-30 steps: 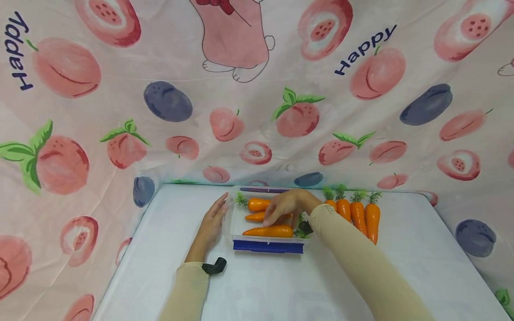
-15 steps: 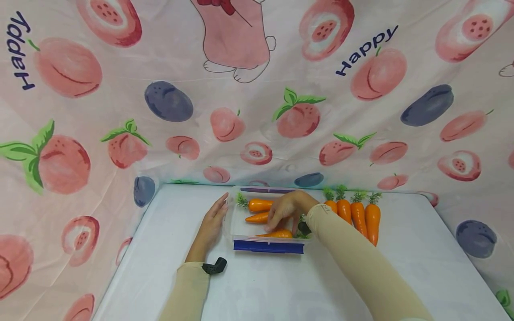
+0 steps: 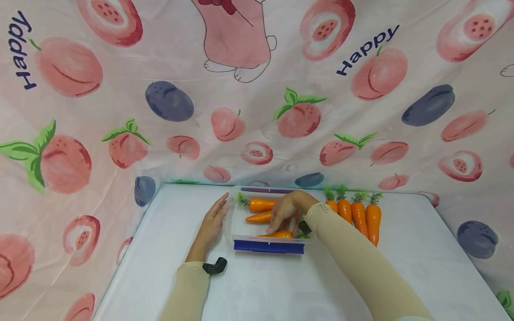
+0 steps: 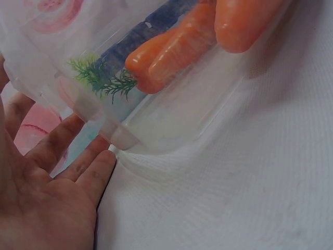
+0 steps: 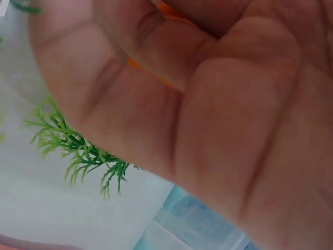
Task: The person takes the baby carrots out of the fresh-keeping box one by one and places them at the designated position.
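A clear plastic box [image 3: 241,229] with a blue front flap [image 3: 269,246] holds several orange carrots with green tops. My left hand [image 3: 213,220] rests against the box's left wall, fingers extended; in the left wrist view its fingertips touch the clear corner. Inside the box, my right hand [image 3: 287,209] reaches down with curled fingers and grips the front carrot [image 3: 281,234], which lies along the front wall. Behind it are a middle carrot [image 3: 259,217], partly covered by the hand, and a back carrot [image 3: 261,204] with its green top to the left.
Several more carrots [image 3: 373,220] lie in a row on the white table [image 3: 421,258], right of the box, partly behind the right sleeve [image 3: 353,258]. A fruit-printed cloth [image 3: 257,102] hangs behind the table.
The front carrot has shifted toward the box's front wall, its tip now lower behind the rim. My right hand has moved slightly right and its fingers have reached lower. The left hand stays put.
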Tool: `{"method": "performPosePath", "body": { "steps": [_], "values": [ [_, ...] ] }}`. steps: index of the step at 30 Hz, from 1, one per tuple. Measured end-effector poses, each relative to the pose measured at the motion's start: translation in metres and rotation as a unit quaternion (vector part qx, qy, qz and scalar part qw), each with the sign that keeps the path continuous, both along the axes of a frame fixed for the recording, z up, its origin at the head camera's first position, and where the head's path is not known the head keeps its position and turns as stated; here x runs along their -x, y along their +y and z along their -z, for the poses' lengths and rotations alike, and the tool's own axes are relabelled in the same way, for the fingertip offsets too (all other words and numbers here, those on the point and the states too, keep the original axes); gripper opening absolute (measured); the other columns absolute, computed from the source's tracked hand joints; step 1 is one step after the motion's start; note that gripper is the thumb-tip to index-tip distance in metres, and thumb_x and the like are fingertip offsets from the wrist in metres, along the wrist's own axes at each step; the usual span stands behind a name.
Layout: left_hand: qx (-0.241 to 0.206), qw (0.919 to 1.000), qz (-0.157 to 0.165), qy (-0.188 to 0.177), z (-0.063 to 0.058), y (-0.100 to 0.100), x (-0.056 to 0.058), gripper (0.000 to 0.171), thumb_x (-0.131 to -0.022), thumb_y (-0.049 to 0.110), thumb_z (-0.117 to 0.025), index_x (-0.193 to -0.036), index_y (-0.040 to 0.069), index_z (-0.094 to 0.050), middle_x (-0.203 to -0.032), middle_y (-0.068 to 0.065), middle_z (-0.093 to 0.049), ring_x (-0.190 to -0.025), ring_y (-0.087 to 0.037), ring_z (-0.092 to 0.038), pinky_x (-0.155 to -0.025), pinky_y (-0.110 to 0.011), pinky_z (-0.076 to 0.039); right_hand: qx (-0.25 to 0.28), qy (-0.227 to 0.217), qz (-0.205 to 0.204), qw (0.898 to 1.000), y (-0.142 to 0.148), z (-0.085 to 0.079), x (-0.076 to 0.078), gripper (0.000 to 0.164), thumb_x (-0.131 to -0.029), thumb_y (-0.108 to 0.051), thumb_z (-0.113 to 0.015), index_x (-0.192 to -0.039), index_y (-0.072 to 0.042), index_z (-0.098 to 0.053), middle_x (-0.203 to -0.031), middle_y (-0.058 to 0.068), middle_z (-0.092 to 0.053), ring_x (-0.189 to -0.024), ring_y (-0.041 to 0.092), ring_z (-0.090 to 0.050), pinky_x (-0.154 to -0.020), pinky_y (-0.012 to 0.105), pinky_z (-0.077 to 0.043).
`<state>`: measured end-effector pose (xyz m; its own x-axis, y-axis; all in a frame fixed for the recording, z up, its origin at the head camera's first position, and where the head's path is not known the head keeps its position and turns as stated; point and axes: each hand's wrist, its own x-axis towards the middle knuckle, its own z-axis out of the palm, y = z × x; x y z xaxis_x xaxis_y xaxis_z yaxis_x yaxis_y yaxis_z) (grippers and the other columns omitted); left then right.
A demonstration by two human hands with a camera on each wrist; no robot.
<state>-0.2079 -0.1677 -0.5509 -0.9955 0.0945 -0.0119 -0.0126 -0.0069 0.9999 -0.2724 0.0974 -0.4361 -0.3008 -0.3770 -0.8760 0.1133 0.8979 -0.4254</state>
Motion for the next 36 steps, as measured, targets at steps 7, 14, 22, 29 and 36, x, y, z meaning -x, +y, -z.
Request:
{"method": "performPosePath", "body": {
  "steps": [7,14,22,29,36],
  "values": [
    [0.006,0.9999,-0.005,-0.007,-0.001,0.0,0.0,0.049,-0.107,0.042,-0.051,-0.155,0.033,-0.044,-0.164,-0.008,-0.036,-0.154,-0.029,-0.03,-0.127,-0.053,-0.023,-0.005,-0.013,0.006,1.0,0.002,-0.002,0.0,0.032,-0.089,-0.043,-0.078,-0.105,-0.015,-0.079,-0.092,0.0,-0.052,-0.094,0.02,-0.055,-0.093,0.043,-0.059],
    [0.008,1.0,-0.002,-0.001,-0.002,0.001,-0.001,0.05,-0.107,0.041,-0.051,-0.156,0.031,-0.044,-0.165,-0.01,-0.035,-0.154,-0.031,-0.03,-0.127,-0.054,-0.023,0.005,-0.025,-0.029,0.999,0.005,-0.004,0.003,0.031,-0.093,-0.041,-0.074,-0.113,-0.019,-0.075,-0.096,-0.001,-0.055,-0.087,0.019,-0.054,-0.094,0.043,-0.054],
    [0.014,0.9999,-0.003,0.001,-0.002,0.0,-0.001,0.054,-0.107,0.042,-0.05,-0.158,0.025,-0.041,-0.165,-0.012,-0.034,-0.154,-0.034,-0.029,-0.126,-0.057,-0.022,-0.002,-0.023,-0.052,0.998,0.006,-0.007,0.002,0.044,-0.089,-0.044,-0.077,-0.129,-0.029,-0.069,-0.127,0.0,-0.059,-0.101,0.024,-0.063,-0.096,0.044,-0.055],
    [0.017,0.9998,-0.003,-0.001,-0.001,0.0,-0.001,0.053,-0.107,0.042,-0.05,-0.157,0.026,-0.042,-0.165,-0.013,-0.034,-0.153,-0.035,-0.03,-0.126,-0.057,-0.023,0.006,-0.015,-0.051,0.999,0.009,-0.008,-0.001,0.046,-0.086,-0.038,-0.082,-0.129,-0.028,-0.068,-0.12,0.002,-0.056,-0.096,0.022,-0.059,-0.088,0.037,-0.057],
    [0.018,0.9998,-0.005,0.003,-0.001,0.0,-0.002,0.052,-0.108,0.039,-0.049,-0.158,0.025,-0.041,-0.165,-0.013,-0.034,-0.154,-0.034,-0.029,-0.126,-0.055,-0.023,0.019,-0.006,-0.042,0.999,0.014,-0.009,-0.003,0.046,-0.085,-0.04,-0.083,-0.127,-0.029,-0.068,-0.115,0.002,-0.055,-0.088,0.021,-0.057,-0.079,0.032,-0.058]
  ]
}}
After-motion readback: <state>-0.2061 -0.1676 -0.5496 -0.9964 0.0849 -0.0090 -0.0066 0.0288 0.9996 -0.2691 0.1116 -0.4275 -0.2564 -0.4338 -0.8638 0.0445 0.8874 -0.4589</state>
